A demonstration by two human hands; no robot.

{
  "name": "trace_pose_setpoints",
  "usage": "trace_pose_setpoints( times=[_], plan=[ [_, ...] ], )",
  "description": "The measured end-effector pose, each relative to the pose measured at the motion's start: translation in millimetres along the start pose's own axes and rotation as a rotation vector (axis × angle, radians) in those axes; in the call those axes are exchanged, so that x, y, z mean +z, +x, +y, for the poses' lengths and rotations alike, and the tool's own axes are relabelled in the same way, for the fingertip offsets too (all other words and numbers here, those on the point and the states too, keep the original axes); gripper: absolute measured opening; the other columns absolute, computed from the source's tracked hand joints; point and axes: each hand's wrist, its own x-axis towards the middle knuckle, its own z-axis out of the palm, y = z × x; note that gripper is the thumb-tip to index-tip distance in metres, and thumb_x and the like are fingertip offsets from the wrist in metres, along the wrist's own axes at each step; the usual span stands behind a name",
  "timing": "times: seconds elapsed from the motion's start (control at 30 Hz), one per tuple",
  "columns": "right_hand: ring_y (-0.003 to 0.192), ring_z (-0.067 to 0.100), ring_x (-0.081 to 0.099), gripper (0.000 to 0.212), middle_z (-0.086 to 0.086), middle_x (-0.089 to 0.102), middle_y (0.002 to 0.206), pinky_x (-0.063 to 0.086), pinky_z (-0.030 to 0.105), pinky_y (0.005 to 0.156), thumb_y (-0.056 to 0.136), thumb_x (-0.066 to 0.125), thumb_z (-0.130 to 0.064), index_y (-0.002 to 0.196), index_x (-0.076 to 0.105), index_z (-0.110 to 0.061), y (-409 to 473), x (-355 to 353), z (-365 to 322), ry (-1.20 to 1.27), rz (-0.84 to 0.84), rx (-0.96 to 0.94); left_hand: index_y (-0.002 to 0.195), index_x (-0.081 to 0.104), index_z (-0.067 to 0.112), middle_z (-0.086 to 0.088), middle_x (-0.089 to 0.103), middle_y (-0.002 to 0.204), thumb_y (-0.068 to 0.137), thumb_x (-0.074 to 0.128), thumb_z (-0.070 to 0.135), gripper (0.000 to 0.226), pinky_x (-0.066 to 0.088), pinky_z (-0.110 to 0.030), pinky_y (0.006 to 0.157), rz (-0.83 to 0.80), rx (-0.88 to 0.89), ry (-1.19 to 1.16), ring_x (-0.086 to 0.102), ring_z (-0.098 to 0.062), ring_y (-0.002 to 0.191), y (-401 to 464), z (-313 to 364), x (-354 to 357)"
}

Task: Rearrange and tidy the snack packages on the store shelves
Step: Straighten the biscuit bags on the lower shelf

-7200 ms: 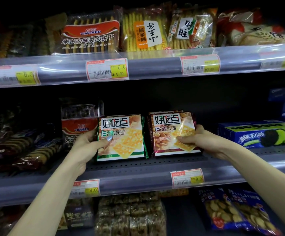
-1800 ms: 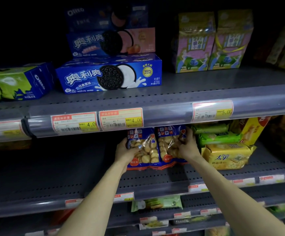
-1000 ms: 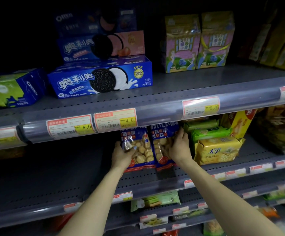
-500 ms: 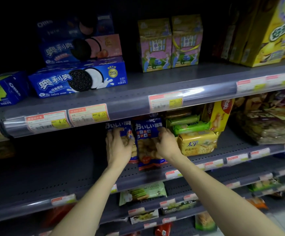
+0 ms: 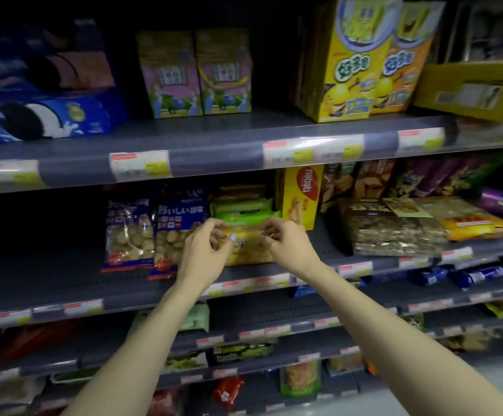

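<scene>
Two blue biscuit bags [image 5: 128, 235] [image 5: 173, 232] stand upright side by side on the middle shelf [image 5: 73, 283]. Right of them lies a yellow cracker pack [image 5: 248, 250] with green packs [image 5: 244, 210] stacked on top. My left hand [image 5: 205, 253] and my right hand [image 5: 286, 244] hover in front of the yellow pack's upper corners, fingers loosely curled, nothing clearly held. I cannot tell whether the fingertips touch the pack. My left hand covers part of the right blue bag.
A tall yellow box [image 5: 302, 196] stands right of the green packs, then a clear-wrapped brittle block [image 5: 394, 232]. Blue cookie boxes [image 5: 49, 121], house-shaped cartons [image 5: 196, 73] and yellow cartoon boxes [image 5: 352, 61] are on the shelf above. The middle shelf left of the blue bags is bare.
Both hands let go of the two blue biscuit bags and moved right to the yellow cracker pack. The view swung right along the shelves.
</scene>
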Motion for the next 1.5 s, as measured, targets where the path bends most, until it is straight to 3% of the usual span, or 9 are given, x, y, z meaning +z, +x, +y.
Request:
trace_pose_setpoints(
  times=[0.13,0.23,0.37,0.47,0.77,0.9,1.07,1.3,1.5],
  plan=[
    [0.091,0.017,0.064,0.017,0.0,0.065,0.09,0.047,0.02,0.077,0.088,0.059,-0.004,0.101,0.068,-0.009,-17,-29,36,0.01,0.024,0.058,0.1,0.057,0.029,0.005,0.059,0.083,0.086,0.067,0.022,0.018,0.049,-0.027,0.064,0.02,-0.033,0.064,0.059,-0.014,0.074,-14,7,19],
    [0.084,0.013,0.061,0.013,-0.001,0.065,0.087,0.043,0.017,0.07,0.088,0.061,-0.007,0.099,0.068,-0.011,-22,-29,42,0.011,0.025,0.041,0.103,0.058,0.024,0.004,0.061,0.087,0.087,0.067,0.024,0.018,0.054,-0.036,0.066,0.087,-0.1,0.123,0.061,-0.016,0.077,-21,-5,4],
    [0.079,0.015,0.06,0.014,0.001,0.063,0.085,0.046,0.017,0.068,0.091,0.06,-0.008,0.103,0.066,-0.009,-18,-10,23,0.057,-0.031,-0.024,0.114,0.06,0.018,-0.002,0.061,0.106,0.085,0.069,0.021,0.03,0.054,-0.044,0.082,0.144,-0.181,0.2,0.06,-0.021,0.095,-25,-26,-25],
    [0.076,0.013,0.058,0.015,-0.001,0.062,0.086,0.043,0.009,0.062,0.092,0.06,-0.01,0.105,0.065,-0.009,-12,8,7,0.091,-0.08,-0.064,0.126,0.057,0.016,-0.009,0.056,0.124,0.086,0.069,0.027,0.044,0.05,-0.045,0.09,0.13,-0.252,0.28,0.055,-0.028,0.112,-27,-38,-39],
    [0.081,0.016,0.06,0.02,0.005,0.064,0.094,0.045,0.021,0.068,0.091,0.064,-0.014,0.11,0.063,-0.007,3,41,-6,0.079,-0.13,-0.02,0.15,0.028,0.03,-0.011,0.024,0.154,0.084,0.072,0.034,0.08,0.039,-0.049,0.106,-0.097,-0.328,0.521,0.024,-0.032,0.14,-8,-74,-44],
    [0.077,0.011,0.058,0.02,0.002,0.063,0.093,0.041,0.006,0.059,0.091,0.065,-0.016,0.109,0.063,-0.008,6,43,-3,0.066,-0.119,-0.012,0.151,0.02,0.037,-0.007,0.015,0.158,0.083,0.071,0.035,0.085,0.04,-0.047,0.105,-0.146,-0.261,0.601,0.019,-0.031,0.142,7,-86,-38],
    [0.07,-0.002,0.055,0.015,-0.002,0.061,0.085,0.041,0.004,0.058,0.089,0.067,-0.015,0.104,0.065,-0.01,7,36,6,0.056,-0.067,-0.016,0.151,0.014,0.04,-0.005,0.008,0.159,0.088,0.063,0.042,0.08,0.039,-0.045,0.106,-0.155,-0.206,0.781,0.022,-0.03,0.139,17,-95,-27],
    [0.074,0.0,0.056,0.012,-0.004,0.064,0.086,0.039,0.002,0.06,0.089,0.067,-0.015,0.101,0.065,-0.015,8,27,22,0.024,-0.033,-0.005,0.152,0.001,0.038,-0.008,0.004,0.161,0.096,0.056,0.032,0.079,0.035,-0.04,0.11,-0.076,-0.17,0.889,0.014,-0.03,0.145,36,-97,-13],
    [0.074,-0.002,0.056,0.012,-0.006,0.063,0.084,0.039,0.002,0.06,0.089,0.067,-0.014,0.101,0.066,-0.014,13,26,30,0.023,-0.041,0.015,0.151,0.021,0.035,-0.005,0.014,0.16,0.088,0.063,0.04,0.076,0.036,-0.045,0.108,-0.046,-0.138,0.75,0.02,-0.031,0.141,34,-103,-19]
  ],
)
